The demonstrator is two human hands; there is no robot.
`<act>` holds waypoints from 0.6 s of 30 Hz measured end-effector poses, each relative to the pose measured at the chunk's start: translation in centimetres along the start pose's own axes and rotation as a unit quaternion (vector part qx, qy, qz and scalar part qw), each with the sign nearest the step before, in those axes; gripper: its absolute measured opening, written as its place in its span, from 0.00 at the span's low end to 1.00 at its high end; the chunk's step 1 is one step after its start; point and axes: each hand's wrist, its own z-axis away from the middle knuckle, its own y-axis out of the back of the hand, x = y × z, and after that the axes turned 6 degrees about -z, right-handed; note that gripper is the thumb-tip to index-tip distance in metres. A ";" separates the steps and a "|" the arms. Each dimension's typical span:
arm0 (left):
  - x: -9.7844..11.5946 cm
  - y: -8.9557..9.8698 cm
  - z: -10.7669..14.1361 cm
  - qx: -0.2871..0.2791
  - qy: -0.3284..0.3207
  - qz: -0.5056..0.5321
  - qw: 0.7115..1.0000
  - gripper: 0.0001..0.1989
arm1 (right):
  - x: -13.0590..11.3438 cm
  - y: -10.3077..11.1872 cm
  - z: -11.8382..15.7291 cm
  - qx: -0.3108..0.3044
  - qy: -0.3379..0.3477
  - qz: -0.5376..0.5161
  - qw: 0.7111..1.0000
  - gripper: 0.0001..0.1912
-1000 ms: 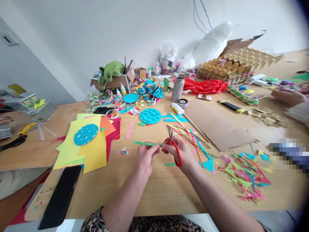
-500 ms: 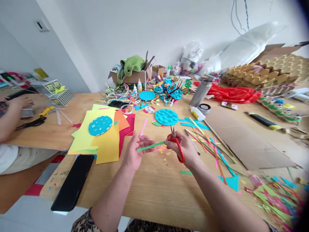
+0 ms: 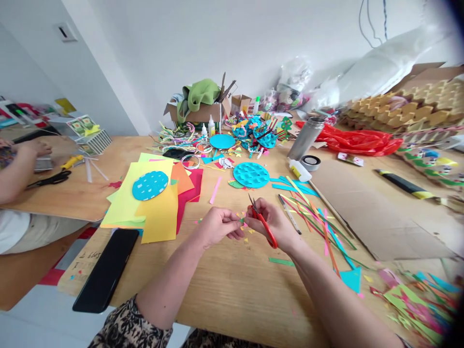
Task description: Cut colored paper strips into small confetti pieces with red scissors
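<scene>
My left hand [image 3: 224,223] pinches a green paper strip [image 3: 242,220], mostly hidden by the fingers. The fingertips of my right hand [image 3: 271,222] meet it at the strip's other end. Red-handled scissors [image 3: 264,223] sit in my right hand too, their dark blades pointing up and away. Small yellow and pink paper scraps [image 3: 247,238] lie on the table under my hands. A pink strip [image 3: 215,190] is beyond my left hand, and a blue dimpled disc [image 3: 251,175] lies farther back. Another green strip [image 3: 281,261] rests near my right wrist.
Coloured paper sheets [image 3: 159,217] with a blue spotted oval [image 3: 150,185] lie left, above a black phone [image 3: 105,270]. Right are loose paper strips [image 3: 315,217], cardboard [image 3: 377,212] and a steel bottle [image 3: 307,137]. Another person's arm [image 3: 18,169] rests at the far left table.
My left hand has moved right and closed its fingers on the green strip, now close against my right fingertips. The scissors have tilted slightly left. The view has shifted a little.
</scene>
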 end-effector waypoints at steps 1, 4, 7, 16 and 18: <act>-0.1 -0.1 -0.1 -0.001 0.002 -0.002 1.000 0.16 | 0.2 0.1 0.0 0.002 0.006 0.016 1.000 0.14; -0.8 -0.3 -0.4 -0.001 0.004 -0.005 1.000 0.15 | 0.7 0.3 0.1 0.028 0.017 0.088 0.996 0.13; -1.5 -0.5 -0.8 0.014 0.006 -0.004 1.000 0.14 | 1.1 0.5 0.1 0.062 0.019 0.129 0.989 0.13; -2.5 -0.5 -1.0 0.011 0.001 0.023 1.000 0.15 | 1.2 0.7 0.1 0.013 -0.003 0.005 1.000 0.17; -2.5 -0.6 -0.8 0.013 0.004 0.026 1.000 0.16 | 1.5 0.5 0.1 0.039 -0.003 0.051 0.998 0.18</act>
